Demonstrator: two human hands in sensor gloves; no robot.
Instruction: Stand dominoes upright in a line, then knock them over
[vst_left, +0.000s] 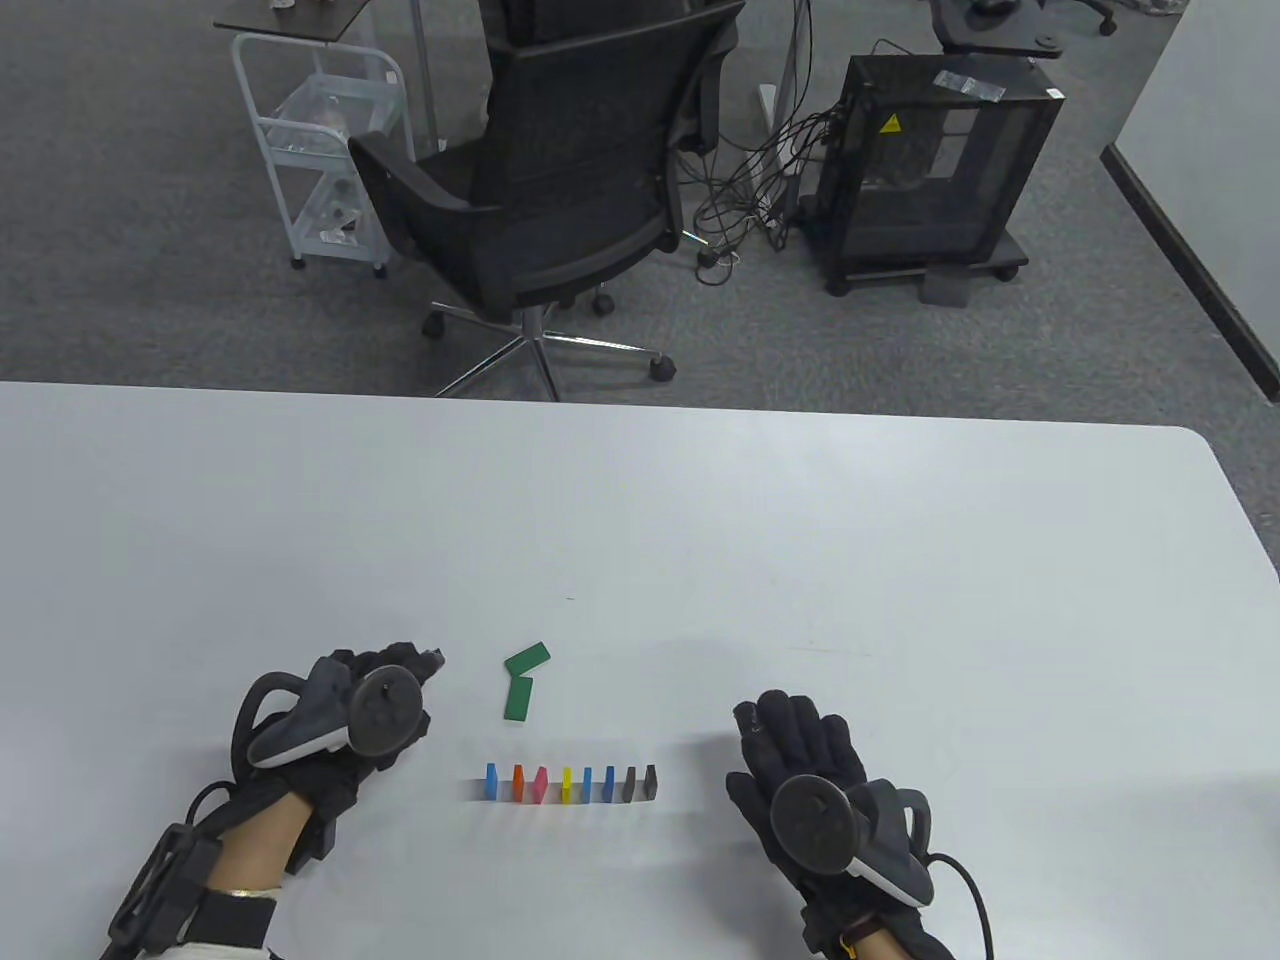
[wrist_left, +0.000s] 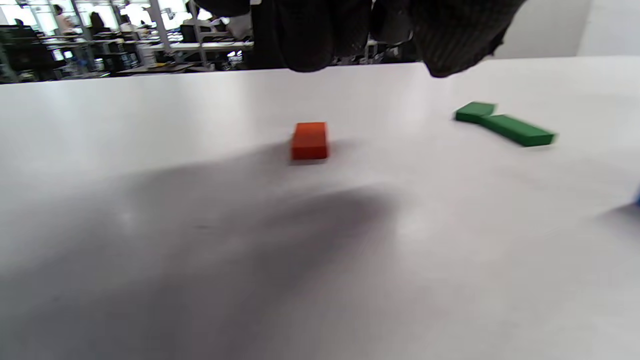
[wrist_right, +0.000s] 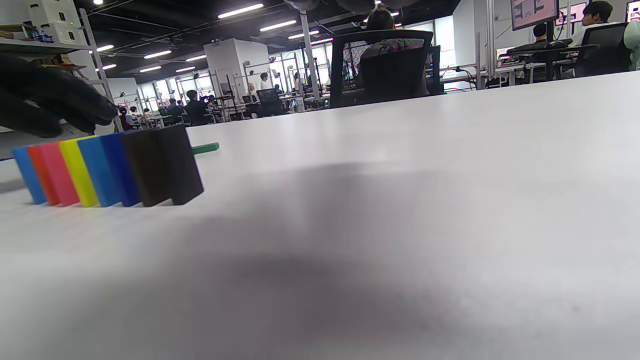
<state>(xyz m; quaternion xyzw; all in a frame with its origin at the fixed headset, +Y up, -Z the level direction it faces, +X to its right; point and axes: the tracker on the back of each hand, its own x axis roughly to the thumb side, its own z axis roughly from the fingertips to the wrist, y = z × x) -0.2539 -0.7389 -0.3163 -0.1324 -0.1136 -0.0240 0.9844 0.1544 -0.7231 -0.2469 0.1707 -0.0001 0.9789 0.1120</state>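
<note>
Eight upright coloured rectangular dominoes (vst_left: 570, 784) in a row between relaxed, empty left hand (vst_left: 340, 715) and flat, empty right hand (vst_left: 810, 780). Two flat green dominoes (vst_left: 523, 680) just beyond. Flat orange domino (wrist_left: 309, 140) only in left wrist view.

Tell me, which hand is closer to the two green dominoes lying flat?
Left. The left hand is just to the left of the green dominoes; the right hand sits farther off, to their lower right.

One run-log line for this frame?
dominoes: eight upright in row | green dominoes: two flat | red domino: flat | hands: both empty
</note>
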